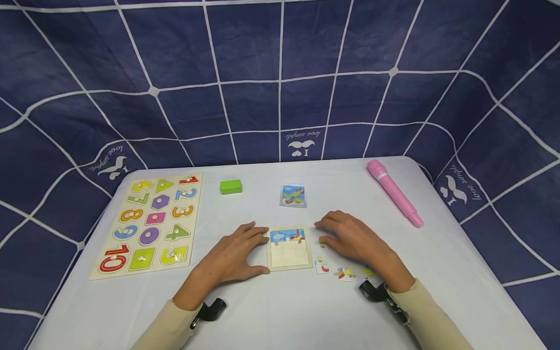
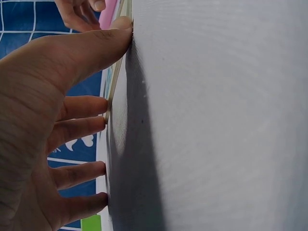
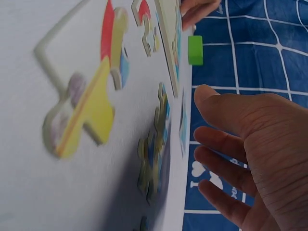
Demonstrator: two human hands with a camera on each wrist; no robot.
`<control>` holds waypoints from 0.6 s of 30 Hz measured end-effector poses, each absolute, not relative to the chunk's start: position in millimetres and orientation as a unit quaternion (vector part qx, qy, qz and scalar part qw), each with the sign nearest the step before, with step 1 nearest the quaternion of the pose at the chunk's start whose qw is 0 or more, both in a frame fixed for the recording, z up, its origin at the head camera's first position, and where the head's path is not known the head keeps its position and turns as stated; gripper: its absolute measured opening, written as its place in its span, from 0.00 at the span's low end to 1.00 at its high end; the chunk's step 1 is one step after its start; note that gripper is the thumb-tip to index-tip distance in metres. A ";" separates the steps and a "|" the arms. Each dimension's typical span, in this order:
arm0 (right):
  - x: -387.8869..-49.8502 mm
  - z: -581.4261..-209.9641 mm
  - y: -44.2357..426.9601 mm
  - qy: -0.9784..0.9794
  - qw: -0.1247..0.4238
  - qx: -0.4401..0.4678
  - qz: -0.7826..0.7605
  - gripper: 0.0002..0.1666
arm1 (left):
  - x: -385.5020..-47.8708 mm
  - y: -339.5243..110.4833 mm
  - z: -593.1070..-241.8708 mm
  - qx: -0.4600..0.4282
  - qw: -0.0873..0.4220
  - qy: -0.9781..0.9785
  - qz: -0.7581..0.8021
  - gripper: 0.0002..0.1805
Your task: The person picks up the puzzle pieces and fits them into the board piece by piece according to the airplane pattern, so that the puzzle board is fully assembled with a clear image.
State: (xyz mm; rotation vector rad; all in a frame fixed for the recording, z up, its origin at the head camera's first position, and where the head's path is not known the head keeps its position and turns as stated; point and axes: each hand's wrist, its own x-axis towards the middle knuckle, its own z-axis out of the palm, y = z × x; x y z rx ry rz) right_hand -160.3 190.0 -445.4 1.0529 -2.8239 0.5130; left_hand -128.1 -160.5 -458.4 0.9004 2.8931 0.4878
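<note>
A small square wooden jigsaw tray point(image 1: 289, 256) lies in front of me, with blue sky pieces point(image 1: 280, 236) fitted along its top. My left hand point(image 1: 234, 253) rests at the tray's left side, thumb at the lower corner and fingers spread near the upper one. In the left wrist view the thumb point(image 2: 96, 53) touches the tray's edge. To the tray's right, my right hand point(image 1: 350, 236) hovers with loosely bent fingers, holding nothing. Loose jigsaw pieces lie below and beside it: a red and white one point(image 1: 322, 266), a yellow and red one point(image 1: 344, 274) and others partly hidden.
A picture card of an airplane point(image 1: 293, 196) lies beyond the tray, and a green block point(image 1: 230, 186) to its left. On the left is a wooden number-and-shape board point(image 1: 146, 226). A pink microphone-shaped toy point(image 1: 394, 192) lies at the back right. Dark blue cloth point(image 1: 249, 107) hangs behind the table.
</note>
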 end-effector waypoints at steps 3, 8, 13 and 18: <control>-158.5 -444.7 194.7 -0.926 0.041 0.338 0.163 0.23 | -127.5 -160.9 -458.5 0.292 0.034 0.942 0.161 0.41; -155.6 -444.4 200.6 -0.930 0.037 0.330 0.159 0.25 | -127.4 -160.4 -458.5 0.291 0.034 0.943 0.161 0.41; -152.6 -445.3 205.3 -0.932 0.036 0.325 0.158 0.25 | -127.5 -159.6 -457.8 0.288 0.038 0.944 0.157 0.42; -149.6 -446.7 208.1 -0.931 0.030 0.324 0.166 0.26 | -127.6 -159.5 -457.4 0.288 0.038 0.944 0.155 0.42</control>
